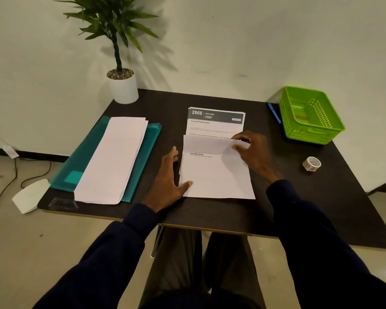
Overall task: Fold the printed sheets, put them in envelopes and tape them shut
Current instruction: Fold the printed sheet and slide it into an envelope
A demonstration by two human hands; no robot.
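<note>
So the white printed sheet [216,177] on top sits mid-bench, lying on the stack of printed pages [216,122] with the dark "2666 Kitchen" header. The right hand [253,152] is pinching an edge of that sheet that's curled over onto the page. The left hand [168,175] is open and flat on the dark bench [299,197], thumb resting on the sheet's lower left edge. Off to the left there's a pile of long white envelopes [114,159] on a teal plastic folder [80,159]. On the right: a green plastic basket [314,132], a blue pen [274,113] just beside it, and a small roll of tape [311,163] nearer the front.
</note>
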